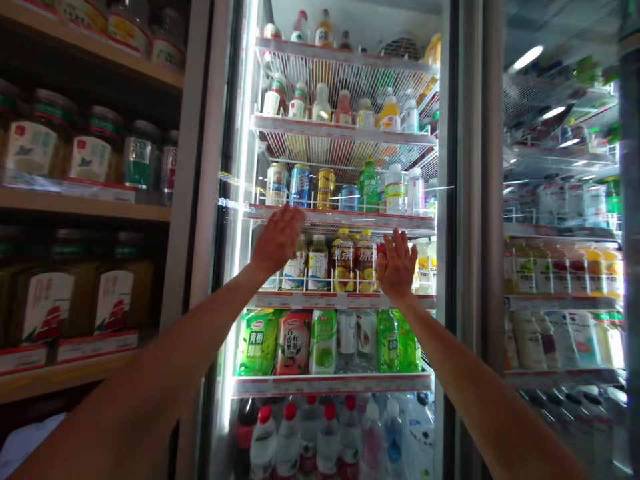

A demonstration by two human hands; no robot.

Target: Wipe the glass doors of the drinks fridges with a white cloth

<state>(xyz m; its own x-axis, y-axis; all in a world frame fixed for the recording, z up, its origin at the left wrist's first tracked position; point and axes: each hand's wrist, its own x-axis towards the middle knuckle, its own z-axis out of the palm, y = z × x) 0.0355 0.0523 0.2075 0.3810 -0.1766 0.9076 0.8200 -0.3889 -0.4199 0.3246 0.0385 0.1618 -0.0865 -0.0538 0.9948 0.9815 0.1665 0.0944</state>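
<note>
In front of a lit drinks fridge (340,385), both of my arms stretch forward. My left hand (279,241) is raised by the can shelf, fingers stretched out and a little blurred, holding nothing. Close to it are a white can (277,185), a blue can (300,185) and tea bottles (318,263). My right hand (397,267) is open too, fingers spread, beside brown bottles with yellow caps (366,261). It partly hides the bottles behind it. Faint reflections suggest glass before the shelves; I cannot tell whether either hand touches it.
Large green drink bottles (257,343) and a red-brown one (293,343) fill a lower shelf. Red-capped bottles (289,440) stand at the bottom. Wooden shelves with jars (95,150) are at left. A metal frame (483,200) separates another drinks fridge (563,378) at right.
</note>
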